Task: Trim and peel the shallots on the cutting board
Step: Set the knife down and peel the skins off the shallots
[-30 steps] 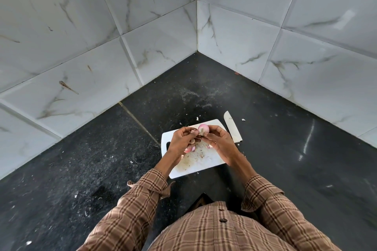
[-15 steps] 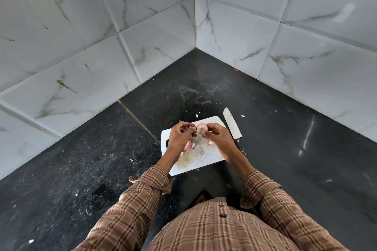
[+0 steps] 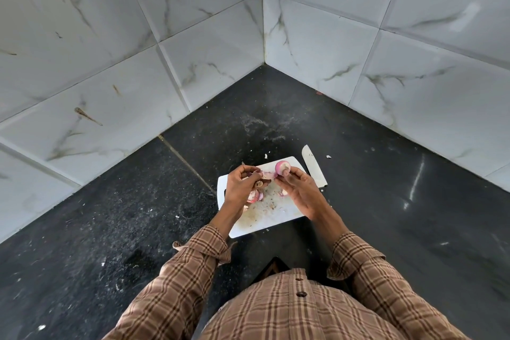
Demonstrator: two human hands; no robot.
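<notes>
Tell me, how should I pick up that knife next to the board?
The knife lies flat beside the cutting board's right edge, blade pointing away. Take the dark handle end nearest you, mostly hidden behind the right hand, coming from your own side, clear of the blade.

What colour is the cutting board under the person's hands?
White, stained brownish and littered with peel scraps; the cutting board shows best in the head view, the only one.
</notes>
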